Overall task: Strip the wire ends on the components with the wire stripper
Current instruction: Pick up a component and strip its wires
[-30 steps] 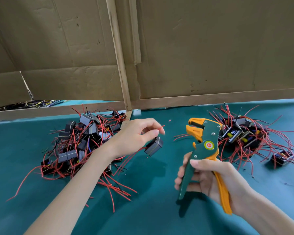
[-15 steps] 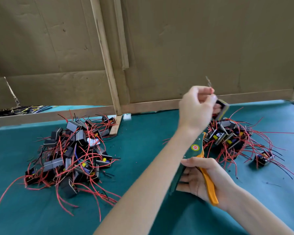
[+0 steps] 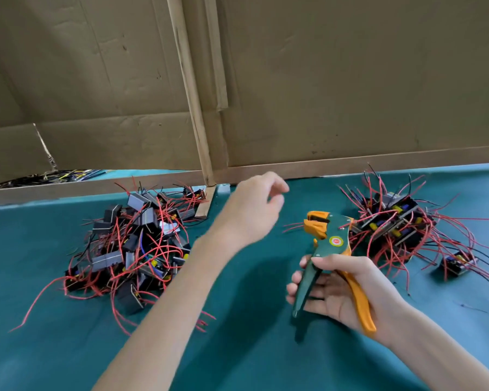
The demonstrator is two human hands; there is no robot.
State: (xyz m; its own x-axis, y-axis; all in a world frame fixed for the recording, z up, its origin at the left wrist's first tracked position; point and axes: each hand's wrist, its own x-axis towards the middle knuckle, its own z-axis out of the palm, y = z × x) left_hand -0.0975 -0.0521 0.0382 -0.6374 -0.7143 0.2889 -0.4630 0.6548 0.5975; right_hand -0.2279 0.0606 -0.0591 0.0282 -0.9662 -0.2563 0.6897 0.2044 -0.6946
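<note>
Teal table cover is seen across the whole foreground, backed by a cardboard wall.

The wire stripper is held upright over the cover, right of centre. Its green and orange handles are gripped by the right hand, with fingers wrapped round the green handle and the orange one laid against the palm. The orange head is pointed up and to the left; nothing is seen caught in it.

The left hand is raised above the cover between the two heaps, just left of the stripper head. Fingers are loosely curled and nothing is held; the outline is blurred. Part of the cover is hidden by the forearm, which is stretched diagonally from the bottom edge, and the near edge of the left heap is partly screened by it.

The left heap of components is piled in a tangle of dark blocks and red leads. The right heap of components is spread behind the stripper, with yellow and blue parts showing. A single component is set just beside that heap, nearer the right edge.

A wooden post is leaned against the cardboard, and a wooden rail is run along its base. A bundle of loose wires is glimpsed behind the rail, far left.
</note>
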